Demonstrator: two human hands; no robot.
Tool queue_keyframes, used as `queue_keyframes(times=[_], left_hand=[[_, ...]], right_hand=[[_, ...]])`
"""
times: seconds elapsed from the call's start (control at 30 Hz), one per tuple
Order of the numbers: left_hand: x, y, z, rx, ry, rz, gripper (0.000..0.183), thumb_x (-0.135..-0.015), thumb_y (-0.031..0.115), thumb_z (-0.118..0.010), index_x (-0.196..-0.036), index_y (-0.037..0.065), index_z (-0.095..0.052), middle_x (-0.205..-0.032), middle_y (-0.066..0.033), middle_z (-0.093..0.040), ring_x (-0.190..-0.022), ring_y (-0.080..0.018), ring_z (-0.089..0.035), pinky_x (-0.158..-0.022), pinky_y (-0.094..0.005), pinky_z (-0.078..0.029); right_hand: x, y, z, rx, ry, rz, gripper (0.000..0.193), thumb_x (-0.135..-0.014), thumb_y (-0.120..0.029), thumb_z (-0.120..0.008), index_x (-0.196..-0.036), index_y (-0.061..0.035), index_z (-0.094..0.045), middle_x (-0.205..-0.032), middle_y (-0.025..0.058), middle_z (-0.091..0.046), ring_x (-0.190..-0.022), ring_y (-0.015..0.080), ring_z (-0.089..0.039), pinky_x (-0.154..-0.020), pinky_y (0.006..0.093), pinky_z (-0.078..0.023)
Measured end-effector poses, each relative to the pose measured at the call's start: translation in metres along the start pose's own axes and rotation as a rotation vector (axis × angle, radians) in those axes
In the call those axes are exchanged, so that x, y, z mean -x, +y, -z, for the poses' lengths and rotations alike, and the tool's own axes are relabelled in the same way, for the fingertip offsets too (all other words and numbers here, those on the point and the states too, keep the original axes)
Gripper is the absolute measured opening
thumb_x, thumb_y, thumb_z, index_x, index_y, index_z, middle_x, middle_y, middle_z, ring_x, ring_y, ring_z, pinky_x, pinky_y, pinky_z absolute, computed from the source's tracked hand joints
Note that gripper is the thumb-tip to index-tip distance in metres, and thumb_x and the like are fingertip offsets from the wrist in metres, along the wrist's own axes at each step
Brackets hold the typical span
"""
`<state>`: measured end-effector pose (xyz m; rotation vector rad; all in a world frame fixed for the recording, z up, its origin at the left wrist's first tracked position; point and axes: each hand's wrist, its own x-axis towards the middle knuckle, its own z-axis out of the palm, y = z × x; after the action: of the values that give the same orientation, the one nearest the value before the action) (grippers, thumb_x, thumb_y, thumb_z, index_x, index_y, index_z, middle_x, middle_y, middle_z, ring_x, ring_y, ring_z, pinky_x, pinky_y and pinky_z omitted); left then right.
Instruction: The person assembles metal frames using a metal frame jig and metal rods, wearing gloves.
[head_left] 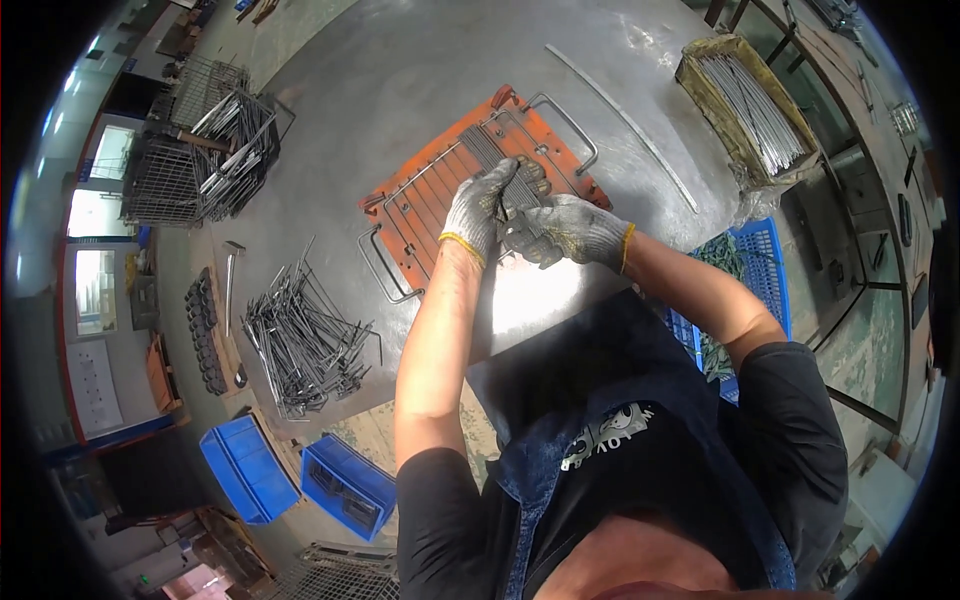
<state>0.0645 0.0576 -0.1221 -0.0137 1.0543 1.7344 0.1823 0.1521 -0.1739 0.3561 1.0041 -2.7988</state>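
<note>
My left hand point(480, 205) and my right hand point(575, 230), both in grey knit gloves with yellow cuffs, meet over the near side of an orange metal jig point(415, 190). Their fingers are closed around a bundle of thin grey metal rods point(484, 146), which slants across the jig; the gloves hide its near end. Bent metal handles stick out from the jig's left side point(385, 275) and right side point(580, 130). Grooves or bars run across its orange face. Glare whitens the tabletop just below my hands.
A long metal strip point(625, 125) lies right of the jig, near a yellowish box of rods point(690, 75). Bent wire pieces point(310, 340) are heaped at left beside a hammer point(231, 285). Blue bins point(245, 470) stand below the table; a blue crate point(768, 275) is at right.
</note>
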Motion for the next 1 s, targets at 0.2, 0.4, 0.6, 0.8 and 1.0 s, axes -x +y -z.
queue_keyframes(times=[0.2,0.4,0.6,0.8,1.0], left_hand=[[-0.016,0.016,-0.001,-0.254,0.065,0.049,0.024,-0.096,0.02,-0.049,-0.105,0.001,-0.061,-0.093,-0.011,-0.067,-0.081,-0.0211,-0.067,-0.076,-0.0321,-0.056],[-0.014,0.029,-0.029,-1.19,0.28,-0.022,0.041,-0.092,0.038,-0.056,-0.104,-0.001,-0.062,-0.088,-0.0134,-0.068,-0.081,-0.0276,-0.067,-0.076,-0.0374,-0.054],[-0.049,0.011,-0.005,-2.054,0.178,-0.995,0.043,-0.083,0.039,-0.06,-0.113,0.009,-0.055,-0.126,-0.012,-0.05,-0.121,-0.0297,-0.042,-0.103,-0.044,-0.033],[-0.06,-0.003,0.02,-2.032,0.257,-1.155,0.043,-0.085,0.033,-0.058,-0.121,0.01,-0.054,-0.127,-0.0114,-0.049,-0.121,-0.0322,-0.041,-0.105,-0.0449,-0.033],[-0.054,0.002,-0.01,-2.052,0.101,-1.209,0.041,-0.087,0.03,-0.054,-0.124,0.011,-0.053,-0.128,-0.0156,-0.049,-0.123,-0.0354,-0.041,-0.108,-0.0492,-0.029]], right_hand=[[-0.018,-0.01,0.005,-0.051,0.072,-0.017,0.028,-0.094,-0.019,-0.057,-0.114,-0.0004,-0.058,-0.103,0.0102,-0.065,-0.087,0.0199,-0.066,-0.072,0.0288,-0.056],[-0.015,-0.009,0.032,-0.032,0.082,-0.133,0.029,-0.095,-0.021,-0.053,-0.113,0.0009,-0.058,-0.102,0.012,-0.066,-0.086,0.02,-0.067,-0.066,0.0294,-0.056],[-0.016,-0.018,0.036,0.84,-0.026,0.12,0.029,-0.097,-0.025,-0.044,-0.116,-0.0052,-0.057,-0.106,0.0108,-0.065,-0.096,0.0216,-0.064,-0.082,0.0384,-0.052],[0.037,-0.09,-0.021,1.674,0.571,-0.073,0.035,-0.095,-0.034,-0.05,-0.114,-0.006,-0.059,-0.073,0.0071,-0.068,-0.067,0.0139,-0.067,-0.06,0.031,-0.052],[0.005,-0.087,0.04,1.901,0.916,0.946,0.036,-0.094,-0.03,-0.049,-0.124,-0.0095,-0.052,-0.078,0.0092,-0.067,-0.074,0.0196,-0.067,-0.062,0.0324,-0.053]])
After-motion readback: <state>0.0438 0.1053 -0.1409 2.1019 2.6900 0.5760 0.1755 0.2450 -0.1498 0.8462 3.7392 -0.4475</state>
